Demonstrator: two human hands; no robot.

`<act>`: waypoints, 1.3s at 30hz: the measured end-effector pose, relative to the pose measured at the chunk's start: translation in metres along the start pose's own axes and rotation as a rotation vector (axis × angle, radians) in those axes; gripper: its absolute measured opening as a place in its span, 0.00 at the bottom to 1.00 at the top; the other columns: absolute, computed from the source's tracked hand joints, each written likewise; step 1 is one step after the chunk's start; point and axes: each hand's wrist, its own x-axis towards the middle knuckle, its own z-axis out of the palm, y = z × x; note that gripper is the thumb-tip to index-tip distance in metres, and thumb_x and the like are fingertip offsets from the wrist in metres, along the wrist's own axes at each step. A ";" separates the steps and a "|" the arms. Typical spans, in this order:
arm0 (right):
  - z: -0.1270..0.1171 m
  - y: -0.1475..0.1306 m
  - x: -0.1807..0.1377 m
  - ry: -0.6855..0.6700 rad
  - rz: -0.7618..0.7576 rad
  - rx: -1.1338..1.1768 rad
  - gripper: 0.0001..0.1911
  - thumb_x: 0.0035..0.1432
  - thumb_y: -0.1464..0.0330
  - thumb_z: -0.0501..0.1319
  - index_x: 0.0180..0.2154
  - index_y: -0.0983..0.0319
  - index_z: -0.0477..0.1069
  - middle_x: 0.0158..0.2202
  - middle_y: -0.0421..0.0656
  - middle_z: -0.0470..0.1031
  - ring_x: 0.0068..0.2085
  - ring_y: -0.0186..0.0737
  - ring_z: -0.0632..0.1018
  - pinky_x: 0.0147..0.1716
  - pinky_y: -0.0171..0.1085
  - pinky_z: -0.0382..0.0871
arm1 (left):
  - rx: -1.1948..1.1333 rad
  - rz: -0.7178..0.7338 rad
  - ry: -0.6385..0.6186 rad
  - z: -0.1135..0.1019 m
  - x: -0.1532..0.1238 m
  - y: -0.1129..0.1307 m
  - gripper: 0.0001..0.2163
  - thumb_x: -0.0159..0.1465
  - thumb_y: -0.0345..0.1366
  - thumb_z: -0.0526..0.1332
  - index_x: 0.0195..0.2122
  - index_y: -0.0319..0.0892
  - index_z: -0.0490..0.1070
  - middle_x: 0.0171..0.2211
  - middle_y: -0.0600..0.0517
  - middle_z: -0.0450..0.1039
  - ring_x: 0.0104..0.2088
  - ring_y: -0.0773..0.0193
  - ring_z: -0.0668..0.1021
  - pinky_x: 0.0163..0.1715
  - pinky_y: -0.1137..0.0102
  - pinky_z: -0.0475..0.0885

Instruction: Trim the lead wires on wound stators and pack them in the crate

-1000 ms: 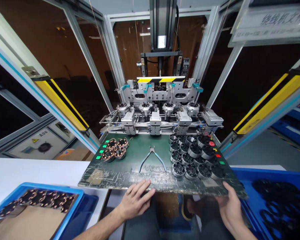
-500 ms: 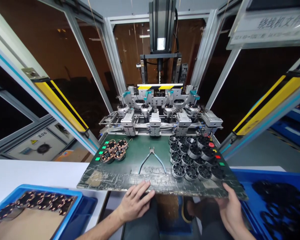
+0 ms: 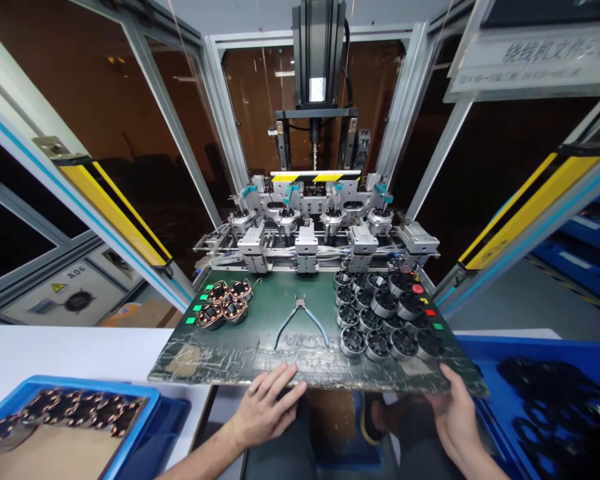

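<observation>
Scuffed dark-green rectangular table [image 3: 270, 300], both hands at its near edge

Table sits in the centre, in front of the machine. Left hand [image 3: 273, 403] lies palm down on the near edge, left of centre; fingers stretched out, slightly apart, clamped on nothing visible. Right hand [image 3: 457, 417] at the near right corner: thumb above the edge, other fingers below and partly hidden; cannot tell if it grips or just rests.

Steel-headed cutting pliers with light-blue handles [image 3: 301, 303] lie mid-table, handles spread toward near side, beyond left hand, not touching it. Four copper-wire-wound black rings [image 3: 235, 309] clustered far left, beside green square buttons [image 3: 197, 308]. Silver-walled rings with black plastic insides [image 3: 379, 345] in rows on the right, some stacked on others; red round button [image 3: 418, 289] just beside them, far right.

Silver metal machine with four round fixtures [image 3: 307, 247] along the far side, yellow-black striped bar [image 3: 317, 177] above. Blue plastic bin [image 3: 153, 395] near left holds more copper-wound rings; second blue plastic bin [image 3: 485, 343] near right holds a dark heap of black parts [image 3: 545, 387].
</observation>
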 end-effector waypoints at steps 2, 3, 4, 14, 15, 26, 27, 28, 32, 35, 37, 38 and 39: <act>0.001 0.000 -0.001 0.005 -0.001 0.005 0.31 0.43 0.52 0.82 0.46 0.58 0.83 0.42 0.40 0.89 0.50 0.58 0.89 0.52 0.53 0.88 | -0.009 -0.001 0.006 -0.001 0.002 0.000 0.27 0.68 0.44 0.76 0.69 0.57 0.82 0.74 0.50 0.77 0.71 0.55 0.77 0.71 0.63 0.65; 0.001 0.000 -0.002 0.006 -0.003 0.007 0.31 0.43 0.52 0.82 0.46 0.58 0.83 0.43 0.40 0.89 0.50 0.58 0.89 0.52 0.53 0.88 | -0.014 0.001 0.009 -0.001 0.003 0.000 0.27 0.68 0.44 0.76 0.68 0.57 0.82 0.74 0.50 0.77 0.71 0.56 0.77 0.71 0.63 0.65; 0.001 -0.001 -0.002 0.006 -0.004 0.009 0.30 0.43 0.52 0.82 0.46 0.58 0.83 0.43 0.40 0.89 0.50 0.57 0.89 0.52 0.53 0.88 | -0.021 0.002 0.013 -0.001 0.004 0.000 0.26 0.68 0.43 0.76 0.68 0.57 0.82 0.73 0.50 0.78 0.71 0.56 0.77 0.71 0.63 0.65; 0.000 0.001 0.001 0.001 -0.005 0.013 0.30 0.42 0.53 0.83 0.46 0.57 0.83 0.42 0.38 0.89 0.48 0.55 0.89 0.51 0.50 0.88 | -0.025 -0.005 0.018 -0.003 0.006 0.001 0.26 0.68 0.43 0.76 0.67 0.57 0.82 0.73 0.50 0.78 0.72 0.55 0.76 0.71 0.63 0.65; -0.001 0.001 0.002 0.001 -0.010 0.013 0.30 0.42 0.53 0.82 0.46 0.57 0.83 0.43 0.38 0.89 0.48 0.54 0.89 0.51 0.50 0.88 | -0.022 -0.002 0.016 -0.003 0.006 0.001 0.26 0.68 0.44 0.76 0.67 0.57 0.82 0.73 0.50 0.78 0.73 0.55 0.76 0.71 0.63 0.65; -0.001 0.000 0.003 -0.004 -0.014 0.001 0.31 0.43 0.53 0.82 0.48 0.58 0.83 0.43 0.40 0.90 0.51 0.57 0.89 0.51 0.51 0.88 | -0.019 0.001 0.008 -0.001 0.002 0.000 0.27 0.66 0.43 0.77 0.67 0.56 0.82 0.74 0.49 0.77 0.75 0.55 0.74 0.73 0.62 0.64; -0.002 0.001 0.003 0.000 -0.011 0.001 0.31 0.43 0.53 0.82 0.48 0.58 0.83 0.43 0.40 0.90 0.50 0.57 0.89 0.51 0.51 0.88 | -0.016 0.003 0.005 0.000 0.001 0.000 0.27 0.66 0.43 0.77 0.67 0.56 0.82 0.74 0.49 0.76 0.74 0.54 0.74 0.72 0.62 0.64; -0.002 0.001 0.003 0.003 -0.007 0.000 0.31 0.43 0.53 0.82 0.47 0.58 0.83 0.43 0.40 0.90 0.49 0.57 0.89 0.51 0.51 0.88 | -0.014 0.003 0.004 0.000 0.000 0.000 0.27 0.66 0.43 0.77 0.67 0.56 0.83 0.75 0.49 0.76 0.74 0.54 0.75 0.72 0.62 0.64; -0.003 0.001 0.003 0.005 -0.001 0.002 0.30 0.43 0.53 0.82 0.47 0.58 0.83 0.43 0.40 0.89 0.47 0.55 0.90 0.51 0.52 0.88 | -0.007 0.000 0.004 0.001 0.000 0.001 0.26 0.67 0.44 0.77 0.67 0.57 0.83 0.75 0.50 0.76 0.74 0.54 0.75 0.72 0.62 0.64; -0.002 0.002 0.003 0.000 -0.003 0.005 0.31 0.42 0.53 0.82 0.47 0.58 0.83 0.44 0.40 0.89 0.49 0.56 0.89 0.52 0.52 0.88 | -0.004 0.004 0.006 0.001 0.001 0.001 0.25 0.68 0.44 0.76 0.66 0.57 0.83 0.76 0.51 0.75 0.74 0.55 0.75 0.72 0.62 0.64; -0.002 0.002 0.003 0.000 -0.011 0.008 0.31 0.42 0.53 0.83 0.47 0.58 0.83 0.45 0.40 0.89 0.50 0.56 0.89 0.52 0.52 0.88 | -0.013 -0.001 0.009 0.000 0.002 0.000 0.24 0.69 0.43 0.75 0.66 0.57 0.83 0.76 0.51 0.74 0.73 0.56 0.75 0.72 0.62 0.64; -0.001 0.002 0.003 0.002 -0.015 0.011 0.31 0.41 0.53 0.83 0.47 0.58 0.83 0.45 0.40 0.89 0.50 0.56 0.89 0.52 0.52 0.88 | -0.019 -0.003 0.010 -0.001 0.002 0.000 0.24 0.69 0.43 0.75 0.67 0.56 0.83 0.76 0.51 0.74 0.73 0.57 0.76 0.72 0.62 0.64; -0.001 0.002 0.003 0.004 -0.020 0.013 0.31 0.41 0.53 0.83 0.46 0.58 0.84 0.45 0.40 0.89 0.49 0.55 0.89 0.53 0.52 0.87 | -0.024 -0.004 0.010 -0.001 0.003 0.000 0.25 0.69 0.43 0.75 0.67 0.56 0.83 0.76 0.51 0.75 0.72 0.57 0.76 0.72 0.61 0.64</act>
